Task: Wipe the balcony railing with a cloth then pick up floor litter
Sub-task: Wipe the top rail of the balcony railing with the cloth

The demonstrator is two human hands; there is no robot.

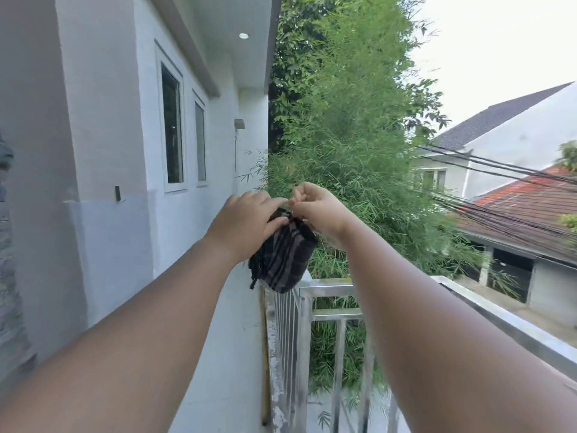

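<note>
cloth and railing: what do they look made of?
cloth: soft woven fabric, perhaps cotton; matte, dark with grey stripes, hangs limp with loose threads.
railing: metal, likely stainless or galvanised steel; silvery, dull sheen, square bars, grimy patches.

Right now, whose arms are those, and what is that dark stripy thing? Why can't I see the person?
There is no robot here, just a person. The camera sits on their head and looks forward, so you see only their two arms reaching out. Both hands hold a dark striped cloth. The left hand wraps over it, and the right hand pinches its top edge with curled fingers. Below it runs the metal balcony railing, which the cloth is meant to wipe. I cannot tell if it touches the rail yet. On the left is a white wall with windows, and beyond the railing grows green bamboo.
</note>
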